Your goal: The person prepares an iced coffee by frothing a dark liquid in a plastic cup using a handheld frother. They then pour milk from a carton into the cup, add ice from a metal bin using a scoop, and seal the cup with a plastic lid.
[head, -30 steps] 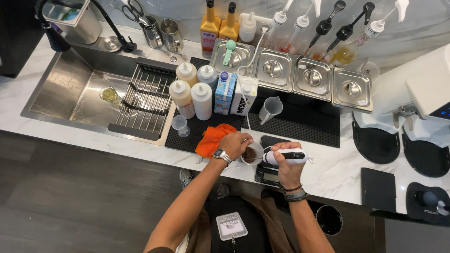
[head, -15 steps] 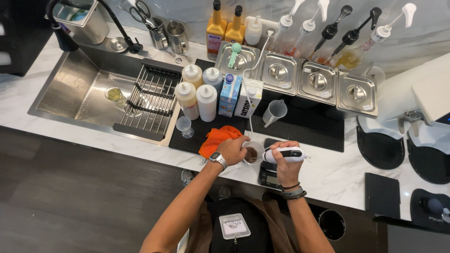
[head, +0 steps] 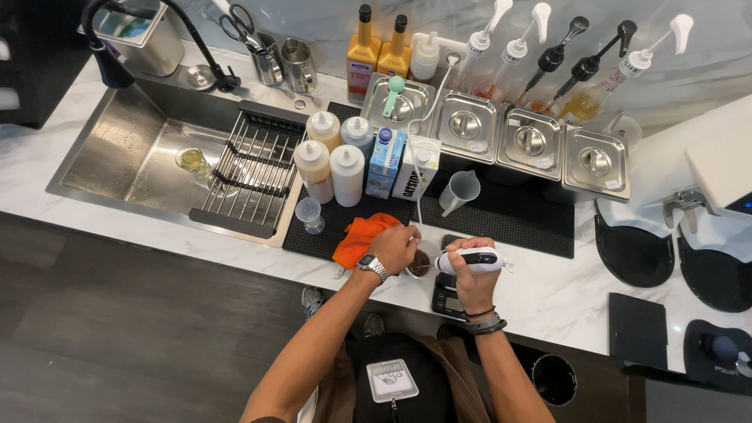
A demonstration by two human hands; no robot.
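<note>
Hands meet low on the marble desk [head: 564,301]. We see the left hand [head: 395,247] with its grip closed around a small cup [head: 421,264] of dark contents, beside a small scale [head: 448,298] at the desk's front edge. The right hand [head: 472,274] has its grip clamped on a white handheld frother [head: 470,259], lying level, its tip toward the cup. Just left of the cup an orange cloth [head: 359,237] lies bunched on the black mat [head: 501,223]. Behind it stand squeeze bottles [head: 330,168], two cartons [head: 399,163], a clear measuring jug [head: 458,192] and a small glass [head: 309,213]. Further back sit lidded steel containers [head: 529,139] and pump bottles [head: 548,63]; the sink [head: 149,157] lies well left
</note>
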